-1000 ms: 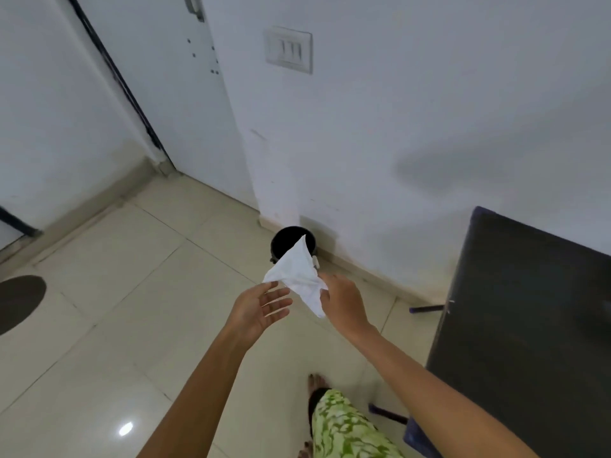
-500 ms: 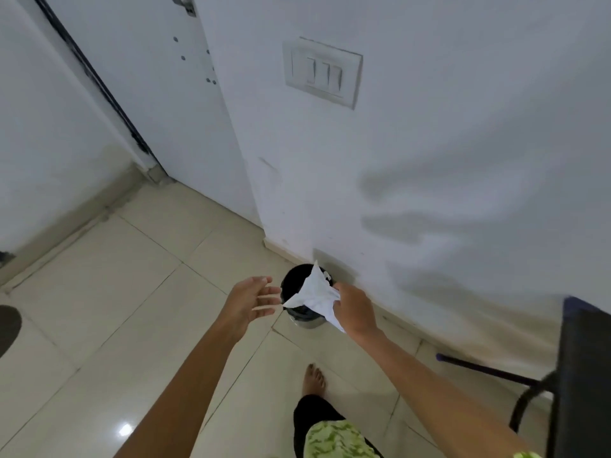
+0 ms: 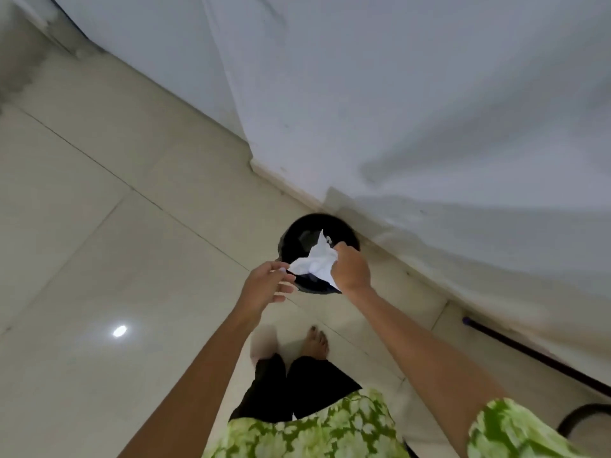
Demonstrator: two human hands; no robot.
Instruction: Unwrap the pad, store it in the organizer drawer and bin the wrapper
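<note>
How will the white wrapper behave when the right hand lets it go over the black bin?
The wrapper looks thin and crumpled, so probably floppy and very light. It may drift rather than drop straight. Since the right hand holds it above the bin, it should likely land inside.

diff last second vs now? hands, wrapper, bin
The person stepped up to the bin; the view tipped down, so the switch plate and dark table left the view. The wrapper now hangs over the bin's mouth, more crumpled. The left hand closed in, its fingers reaching the wrapper's edge. Unchanged: the right hand still grips the wrapper; bin still by the wall.
</note>
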